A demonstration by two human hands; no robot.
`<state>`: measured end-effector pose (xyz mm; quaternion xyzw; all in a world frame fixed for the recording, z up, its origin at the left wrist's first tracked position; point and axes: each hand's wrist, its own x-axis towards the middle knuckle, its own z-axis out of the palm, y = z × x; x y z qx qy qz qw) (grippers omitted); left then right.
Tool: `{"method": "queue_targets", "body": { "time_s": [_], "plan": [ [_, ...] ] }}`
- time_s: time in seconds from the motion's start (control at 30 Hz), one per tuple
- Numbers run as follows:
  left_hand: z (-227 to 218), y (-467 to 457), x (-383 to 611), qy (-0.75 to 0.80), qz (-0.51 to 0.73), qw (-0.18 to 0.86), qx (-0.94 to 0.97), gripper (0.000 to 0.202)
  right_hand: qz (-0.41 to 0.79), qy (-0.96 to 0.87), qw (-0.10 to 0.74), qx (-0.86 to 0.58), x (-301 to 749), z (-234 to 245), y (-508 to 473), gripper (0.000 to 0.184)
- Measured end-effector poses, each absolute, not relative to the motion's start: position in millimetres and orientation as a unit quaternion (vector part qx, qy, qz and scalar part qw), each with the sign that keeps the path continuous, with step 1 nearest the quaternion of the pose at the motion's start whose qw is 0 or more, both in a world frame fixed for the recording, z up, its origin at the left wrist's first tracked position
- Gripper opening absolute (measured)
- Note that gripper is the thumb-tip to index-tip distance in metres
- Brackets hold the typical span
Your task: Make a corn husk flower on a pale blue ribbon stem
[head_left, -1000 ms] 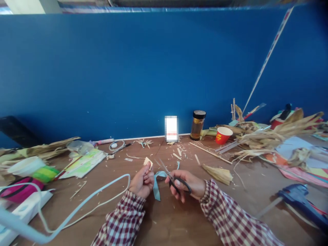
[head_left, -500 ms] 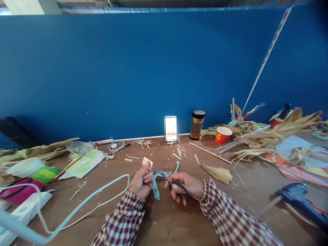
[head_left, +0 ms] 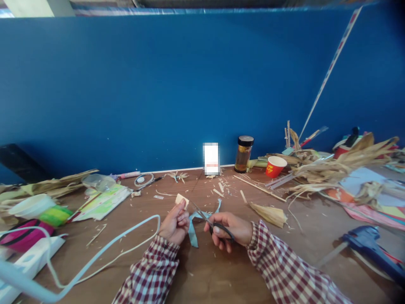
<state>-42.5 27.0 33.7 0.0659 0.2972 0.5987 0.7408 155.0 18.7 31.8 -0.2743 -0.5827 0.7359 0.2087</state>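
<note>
Between the thumb and fingers of my left hand (head_left: 175, 223) is a small flat cream-coloured piece (head_left: 182, 201), perhaps corn husk; I cannot tell for sure. My right hand (head_left: 229, 230) grips black-handled scissors (head_left: 221, 231), their blades pointing up and left toward the cream piece but apart from it. A light blue ribbon-like strip (head_left: 193, 235) lies on the table between my hands, partly behind the scissors. Right of my right hand rests a dried corn husk piece (head_left: 268, 214).
A blue glue gun (head_left: 363, 240) lies at the right. Dried husks (head_left: 319, 169), a red paper cup (head_left: 276, 167) and a lidded jar (head_left: 244, 155) stand toward the back. White cables (head_left: 126, 228) loop over a power strip (head_left: 31, 261) at left. Scraps litter the brown table (head_left: 202, 278).
Hardly anything differs. My right hand with the scissors has shifted very slightly to the right; my left hand keeps its place with the cream piece.
</note>
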Motion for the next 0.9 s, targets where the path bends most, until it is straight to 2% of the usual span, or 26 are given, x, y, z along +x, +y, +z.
{"method": "queue_targets", "body": {
  "time_s": [0.57,0.9],
  "plan": [
    [33.3,26.5,-40.6,0.317,0.6,0.728,0.1,0.018,0.746,-0.573,0.215,-0.261,154.8,28.4,19.7,0.046],
    [29.1,22.9,-36.9,0.273,0.602,0.738,0.135,0.019,0.792,-0.518,0.233,-0.225,155.5,24.3,21.0,0.047]
  ]
}}
